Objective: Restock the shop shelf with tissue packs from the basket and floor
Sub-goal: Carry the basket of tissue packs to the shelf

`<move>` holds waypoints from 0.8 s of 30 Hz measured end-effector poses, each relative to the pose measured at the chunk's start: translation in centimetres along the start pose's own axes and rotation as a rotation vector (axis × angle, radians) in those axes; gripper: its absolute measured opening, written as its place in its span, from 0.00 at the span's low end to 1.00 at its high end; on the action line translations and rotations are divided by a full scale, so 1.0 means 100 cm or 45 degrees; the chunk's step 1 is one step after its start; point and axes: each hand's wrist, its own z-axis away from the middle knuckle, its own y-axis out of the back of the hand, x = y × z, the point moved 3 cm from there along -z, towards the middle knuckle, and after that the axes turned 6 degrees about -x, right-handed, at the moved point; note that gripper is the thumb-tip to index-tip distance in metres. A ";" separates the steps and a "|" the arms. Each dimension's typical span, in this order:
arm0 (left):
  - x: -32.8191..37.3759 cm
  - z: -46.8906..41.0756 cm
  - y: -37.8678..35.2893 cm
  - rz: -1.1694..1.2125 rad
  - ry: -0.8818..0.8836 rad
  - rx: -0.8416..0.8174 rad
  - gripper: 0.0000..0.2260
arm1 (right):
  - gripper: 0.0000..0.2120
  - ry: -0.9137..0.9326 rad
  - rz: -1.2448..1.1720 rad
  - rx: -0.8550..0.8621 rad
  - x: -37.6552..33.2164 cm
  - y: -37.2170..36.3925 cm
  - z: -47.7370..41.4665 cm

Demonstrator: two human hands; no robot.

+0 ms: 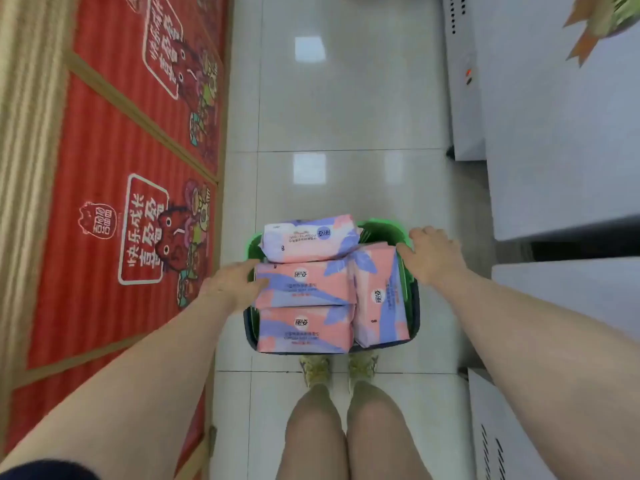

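Tiled floor (pixel 346 98); basket (pixel 414 306) perhaps mostly pack-hidden.

glossy tiled floor (pixel 346 98); plastic basket (pixel 414 296); smooth film-wrapped tissue packs (pixel 304 285).

Four pink-and-purple tissue packs (pixel 304 289) lie heaped in green basket (pixel 412 289).

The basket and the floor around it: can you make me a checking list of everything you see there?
Surface: glossy pale tiled floor.
Job's things: four pink-and-purple tissue packs heaped in a green basket; no shelf seen.
Clutter: nothing seen.
Grippers: left hand touches a pack's edge; right hand at the basket's far right rim.
Cables: nothing seen.
Surroundings: red printed cartons left, white cabinets right, person's shoes behind the basket.
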 end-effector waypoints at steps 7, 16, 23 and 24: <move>-0.050 -0.053 -0.054 0.062 0.235 -0.028 0.28 | 0.19 -0.091 -0.036 -0.055 0.019 -0.077 -0.037; -0.050 -0.087 -0.099 0.949 0.354 0.114 0.10 | 0.16 -0.545 -1.083 -0.032 0.021 -0.126 -0.069; -0.060 -0.102 -0.108 1.374 0.522 -0.023 0.10 | 0.06 -0.604 -1.152 -0.068 0.027 -0.126 -0.079; -0.062 -0.105 -0.109 1.375 0.551 -0.031 0.12 | 0.06 -0.598 -1.157 -0.065 0.028 -0.126 -0.078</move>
